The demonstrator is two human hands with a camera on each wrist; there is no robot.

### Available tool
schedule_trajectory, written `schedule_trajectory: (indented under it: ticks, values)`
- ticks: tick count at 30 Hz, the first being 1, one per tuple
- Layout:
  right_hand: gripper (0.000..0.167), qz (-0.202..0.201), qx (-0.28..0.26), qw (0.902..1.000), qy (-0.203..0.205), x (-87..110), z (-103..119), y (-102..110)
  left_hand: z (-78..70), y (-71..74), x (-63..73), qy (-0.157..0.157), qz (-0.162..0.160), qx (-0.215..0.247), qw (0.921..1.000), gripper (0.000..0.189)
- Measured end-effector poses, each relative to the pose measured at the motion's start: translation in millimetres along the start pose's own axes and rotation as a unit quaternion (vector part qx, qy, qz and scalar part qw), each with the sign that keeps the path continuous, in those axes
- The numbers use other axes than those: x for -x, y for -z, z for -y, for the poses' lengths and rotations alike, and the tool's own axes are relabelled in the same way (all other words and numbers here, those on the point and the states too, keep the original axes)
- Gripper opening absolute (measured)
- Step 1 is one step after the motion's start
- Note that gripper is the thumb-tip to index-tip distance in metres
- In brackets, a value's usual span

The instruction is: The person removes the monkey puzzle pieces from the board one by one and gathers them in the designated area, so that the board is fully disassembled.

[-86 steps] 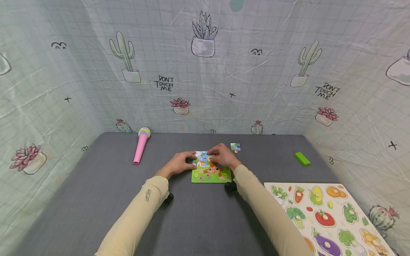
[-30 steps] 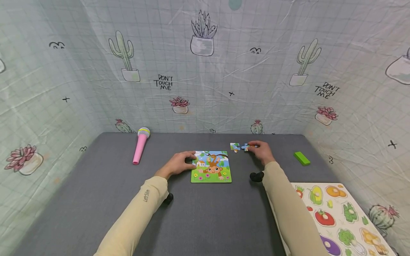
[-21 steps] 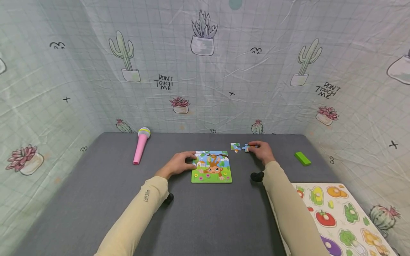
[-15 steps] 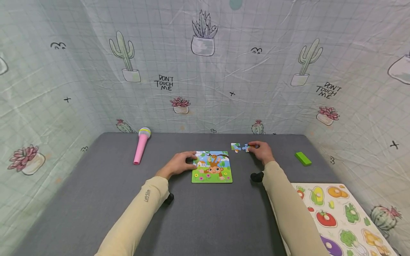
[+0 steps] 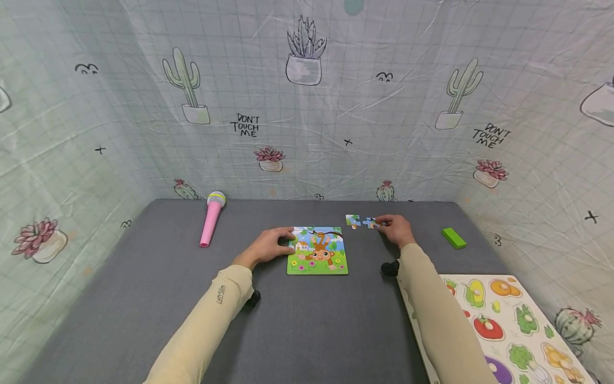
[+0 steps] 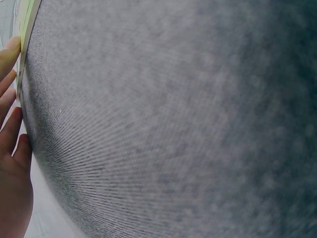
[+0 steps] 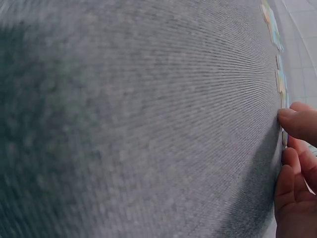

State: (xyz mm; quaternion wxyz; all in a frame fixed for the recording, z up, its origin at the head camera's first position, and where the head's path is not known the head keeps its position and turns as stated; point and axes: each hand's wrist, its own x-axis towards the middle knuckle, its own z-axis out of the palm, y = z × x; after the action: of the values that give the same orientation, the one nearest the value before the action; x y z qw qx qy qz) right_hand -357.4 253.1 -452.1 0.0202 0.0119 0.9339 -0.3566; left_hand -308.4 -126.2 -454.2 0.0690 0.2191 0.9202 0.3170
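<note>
In the head view a square monkey puzzle (image 5: pixel 317 258) lies on the grey table, showing a monkey hanging from a branch. My left hand (image 5: pixel 266 246) rests at its left edge, index finger near the far corner and thumb lower down. The left wrist view shows those fingers (image 6: pixel 11 131) stretched along the board's edge. My right hand (image 5: pixel 397 230) is beyond the puzzle's right side, thumb and finger pinching a blue puzzle piece (image 5: pixel 369 222), partly hidden by the fingertips. Just left of it lies another puzzle piece (image 5: pixel 352 220).
A pink toy microphone (image 5: pixel 209 224) lies at the back left. To the right are a green block (image 5: pixel 453 238) and a white vegetable knob board (image 5: pixel 508 330), partly under my right forearm. A patterned cloth (image 5: pixel 307 117) hangs behind the table.
My right hand went from the monkey puzzle to the right, and a blue piece now lies by the other one. Lately it shifted slightly right, baring more of that piece. Left hand stays.
</note>
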Motion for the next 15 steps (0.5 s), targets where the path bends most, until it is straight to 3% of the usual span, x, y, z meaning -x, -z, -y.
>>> schedule_trajectory:
  ticks: [15]
  values:
    - [0.027,-0.011,0.025,0.9996,0.010,-1.2,3.2,-1.4,-0.2,0.9,-0.8,0.007,0.003,-0.005,1.0000,0.040]
